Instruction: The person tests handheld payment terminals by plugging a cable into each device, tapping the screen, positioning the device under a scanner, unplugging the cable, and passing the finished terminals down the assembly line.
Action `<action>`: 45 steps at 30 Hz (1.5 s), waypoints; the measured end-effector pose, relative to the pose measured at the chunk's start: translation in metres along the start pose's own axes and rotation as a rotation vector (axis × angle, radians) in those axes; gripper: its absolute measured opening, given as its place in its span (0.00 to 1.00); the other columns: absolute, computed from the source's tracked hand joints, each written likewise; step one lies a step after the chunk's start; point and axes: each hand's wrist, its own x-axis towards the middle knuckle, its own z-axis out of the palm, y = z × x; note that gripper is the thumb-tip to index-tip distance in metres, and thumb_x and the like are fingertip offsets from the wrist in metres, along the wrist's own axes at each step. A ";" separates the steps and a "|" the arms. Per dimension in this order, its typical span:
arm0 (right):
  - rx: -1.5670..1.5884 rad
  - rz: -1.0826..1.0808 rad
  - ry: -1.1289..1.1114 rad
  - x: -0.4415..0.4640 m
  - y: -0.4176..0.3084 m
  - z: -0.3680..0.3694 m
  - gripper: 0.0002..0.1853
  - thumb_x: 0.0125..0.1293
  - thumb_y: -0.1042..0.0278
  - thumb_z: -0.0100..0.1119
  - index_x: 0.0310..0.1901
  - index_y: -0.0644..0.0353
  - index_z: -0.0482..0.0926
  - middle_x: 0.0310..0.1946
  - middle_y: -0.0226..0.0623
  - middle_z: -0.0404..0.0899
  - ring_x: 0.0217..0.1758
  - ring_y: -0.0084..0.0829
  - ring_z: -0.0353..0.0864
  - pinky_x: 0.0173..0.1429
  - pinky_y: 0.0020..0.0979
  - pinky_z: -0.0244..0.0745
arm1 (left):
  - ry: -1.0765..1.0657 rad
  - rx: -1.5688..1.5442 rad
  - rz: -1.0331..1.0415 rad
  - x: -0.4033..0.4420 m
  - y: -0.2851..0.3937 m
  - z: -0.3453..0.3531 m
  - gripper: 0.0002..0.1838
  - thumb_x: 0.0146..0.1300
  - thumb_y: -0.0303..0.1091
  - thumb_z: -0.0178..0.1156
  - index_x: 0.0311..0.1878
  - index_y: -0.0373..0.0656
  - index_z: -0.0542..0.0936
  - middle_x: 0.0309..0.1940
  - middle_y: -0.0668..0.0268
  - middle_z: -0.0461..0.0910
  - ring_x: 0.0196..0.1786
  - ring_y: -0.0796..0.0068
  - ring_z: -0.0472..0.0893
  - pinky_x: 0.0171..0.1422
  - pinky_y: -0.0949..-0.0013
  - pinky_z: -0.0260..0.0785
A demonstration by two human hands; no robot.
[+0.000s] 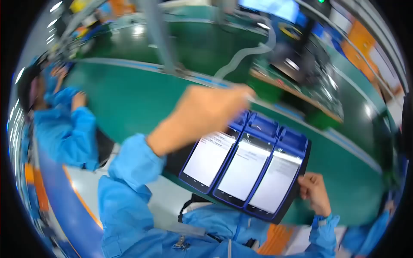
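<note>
Three blue-framed handheld devices (244, 160) with lit white screens lie side by side on a black mat or tray (284, 211). My left hand (206, 112), blurred by motion, is raised over the top of the leftmost device, its fingers drawn together; whether they hold anything is too smeared to tell. At the right edge of the black tray is my right hand (315, 189), with its fingers curled against that edge.
A green worktable (129, 94) runs across the view. At the left sits a person in blue sleeves (64, 133). Behind the devices are a metal post (159, 34), a shelf with plastic-wrapped items (301, 88) and a lit monitor (271, 8).
</note>
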 end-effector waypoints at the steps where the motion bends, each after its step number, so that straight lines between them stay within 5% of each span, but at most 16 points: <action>1: 0.012 -0.034 0.105 -0.009 0.016 -0.018 0.16 0.65 0.64 0.57 0.20 0.57 0.70 0.13 0.26 0.67 0.12 0.18 0.65 0.15 0.20 0.50 | -0.110 -0.061 -0.154 0.003 -0.007 0.011 0.09 0.65 0.35 0.55 0.44 0.42 0.77 0.24 0.59 0.80 0.22 0.62 0.79 0.23 0.62 0.68; 7: 0.105 -0.123 0.555 -0.025 0.057 -0.051 0.14 0.68 0.62 0.52 0.37 0.66 0.81 0.15 0.22 0.65 0.15 0.15 0.61 0.18 0.20 0.53 | -0.061 -0.526 -0.811 -0.057 -0.024 0.096 0.15 0.73 0.38 0.46 0.47 0.38 0.79 0.17 0.78 0.60 0.21 0.89 0.58 0.23 0.77 0.52; 9: 0.085 -0.200 0.680 -0.035 0.061 -0.043 0.18 0.69 0.59 0.52 0.47 0.66 0.81 0.19 0.23 0.68 0.21 0.15 0.64 0.23 0.20 0.58 | -0.273 -0.586 -0.872 -0.062 -0.020 0.097 0.17 0.73 0.40 0.44 0.47 0.40 0.79 0.18 0.64 0.74 0.19 0.73 0.73 0.25 0.69 0.65; 10: -0.055 -0.341 0.780 -0.034 0.060 -0.034 0.21 0.69 0.55 0.53 0.51 0.66 0.79 0.20 0.22 0.65 0.22 0.14 0.59 0.25 0.21 0.55 | -0.234 -0.429 -0.663 -0.057 -0.017 0.099 0.16 0.72 0.41 0.44 0.44 0.41 0.78 0.25 0.56 0.78 0.23 0.58 0.78 0.26 0.61 0.68; 11: -0.149 -0.423 0.766 -0.035 0.071 -0.037 0.23 0.69 0.54 0.52 0.53 0.67 0.78 0.23 0.24 0.68 0.25 0.16 0.62 0.29 0.22 0.59 | -0.171 -0.084 -0.301 -0.078 -0.028 0.122 0.13 0.71 0.37 0.46 0.46 0.42 0.77 0.21 0.60 0.75 0.23 0.58 0.77 0.27 0.59 0.69; 12: -0.103 -0.420 0.691 -0.027 0.083 -0.045 0.22 0.69 0.55 0.51 0.53 0.67 0.77 0.30 0.29 0.71 0.32 0.21 0.66 0.35 0.24 0.63 | -0.367 -0.184 -0.506 -0.065 -0.020 0.111 0.11 0.69 0.38 0.47 0.41 0.42 0.76 0.27 0.52 0.78 0.28 0.47 0.78 0.30 0.52 0.70; 15: -0.021 -0.455 0.528 -0.032 0.072 -0.026 0.20 0.68 0.60 0.47 0.53 0.68 0.75 0.49 0.46 0.77 0.52 0.37 0.77 0.53 0.34 0.71 | -0.403 -0.305 -0.586 -0.062 -0.019 0.099 0.12 0.70 0.40 0.46 0.40 0.43 0.74 0.22 0.51 0.76 0.29 0.47 0.78 0.31 0.50 0.68; 16: 0.334 -0.198 0.474 -0.030 0.040 -0.014 0.24 0.70 0.56 0.44 0.59 0.67 0.69 0.57 0.45 0.71 0.59 0.38 0.71 0.60 0.37 0.68 | -0.352 -0.322 -0.580 -0.061 -0.015 0.098 0.11 0.70 0.39 0.46 0.42 0.43 0.74 0.22 0.51 0.76 0.29 0.48 0.78 0.31 0.51 0.69; 26: 0.545 -0.114 0.480 -0.023 -0.002 0.008 0.30 0.66 0.54 0.51 0.63 0.67 0.65 0.60 0.49 0.69 0.60 0.41 0.70 0.64 0.39 0.64 | -0.043 -0.540 -0.401 -0.068 -0.021 0.074 0.11 0.64 0.35 0.57 0.43 0.38 0.81 0.25 0.57 0.80 0.25 0.59 0.78 0.29 0.61 0.68; 31: 0.583 -0.427 0.187 -0.007 0.007 -0.048 0.39 0.63 0.39 0.53 0.65 0.63 0.62 0.61 0.47 0.68 0.54 0.53 0.73 0.53 0.50 0.74 | 0.014 -0.780 -0.438 -0.008 0.024 0.043 0.09 0.63 0.34 0.58 0.40 0.38 0.81 0.20 0.60 0.76 0.20 0.62 0.75 0.25 0.63 0.64; 32: 0.046 -0.680 0.427 0.020 0.028 -0.063 0.32 0.67 0.44 0.48 0.63 0.62 0.66 0.53 0.42 0.73 0.49 0.40 0.75 0.47 0.39 0.74 | -0.050 -0.769 -0.389 0.006 0.039 0.039 0.09 0.63 0.34 0.58 0.39 0.38 0.81 0.19 0.60 0.76 0.20 0.62 0.75 0.25 0.63 0.64; 34: 0.739 -0.424 0.338 0.007 -0.020 -0.023 0.30 0.72 0.43 0.33 0.62 0.59 0.66 0.47 0.38 0.77 0.45 0.32 0.77 0.46 0.36 0.75 | -0.068 -0.778 -0.299 0.020 0.065 0.044 0.09 0.63 0.34 0.58 0.38 0.38 0.80 0.20 0.59 0.77 0.20 0.63 0.76 0.25 0.63 0.66; 35: 0.524 -0.549 0.232 0.018 -0.010 -0.030 0.32 0.71 0.41 0.26 0.62 0.58 0.67 0.47 0.39 0.77 0.47 0.34 0.77 0.52 0.37 0.73 | -0.020 -0.797 -0.267 0.025 0.076 0.048 0.09 0.63 0.34 0.58 0.39 0.38 0.80 0.20 0.59 0.77 0.20 0.63 0.76 0.25 0.63 0.67; 36: 0.794 -0.545 0.403 0.023 -0.015 -0.017 0.26 0.74 0.54 0.35 0.62 0.65 0.66 0.52 0.37 0.74 0.54 0.32 0.73 0.61 0.34 0.67 | -0.053 -0.868 -0.272 0.026 0.084 0.050 0.09 0.63 0.33 0.58 0.40 0.37 0.81 0.22 0.59 0.79 0.21 0.64 0.78 0.25 0.65 0.69; 41: 0.718 -0.666 -0.016 0.021 -0.048 0.032 0.35 0.67 0.45 0.42 0.66 0.66 0.59 0.58 0.43 0.70 0.58 0.34 0.72 0.64 0.35 0.65 | -0.177 -0.945 -0.336 0.018 0.087 0.048 0.10 0.63 0.31 0.59 0.42 0.34 0.81 0.20 0.57 0.79 0.19 0.65 0.79 0.23 0.68 0.68; 45: 0.648 -0.701 0.085 0.018 -0.050 0.044 0.40 0.63 0.41 0.47 0.66 0.67 0.58 0.56 0.45 0.70 0.56 0.35 0.74 0.60 0.35 0.70 | -0.260 -0.951 -0.328 0.015 0.081 0.044 0.11 0.63 0.31 0.59 0.42 0.33 0.82 0.19 0.57 0.78 0.18 0.67 0.78 0.23 0.69 0.67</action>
